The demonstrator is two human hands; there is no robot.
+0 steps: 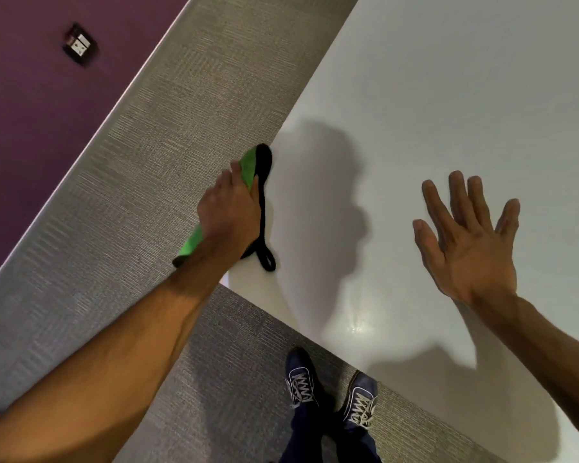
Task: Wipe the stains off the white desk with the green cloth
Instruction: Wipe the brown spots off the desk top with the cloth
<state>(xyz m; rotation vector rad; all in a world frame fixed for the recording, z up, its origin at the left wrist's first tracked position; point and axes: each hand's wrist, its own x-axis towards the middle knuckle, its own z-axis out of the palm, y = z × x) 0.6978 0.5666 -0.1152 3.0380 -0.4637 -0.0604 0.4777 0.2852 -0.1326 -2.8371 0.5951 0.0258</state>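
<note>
A: Where's the green cloth?

B: At the bench's left edge, clamped in the left hand, sticking out past the fingers and the wrist (black border loop trailing on the bench).

A: And the right hand?

B: Fingers spread, empty, over the bench, well right of the cloth.

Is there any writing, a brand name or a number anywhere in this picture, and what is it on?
No text can be read anywhere in this view.
Wall socket plate: pale marks on its face, too blurred to tell whether they are lettering.
Green cloth, held in the left hand: no label shows.
Shoes: pale laces and trim only, no brand legible.
White desk and right hand: nothing written.
</note>
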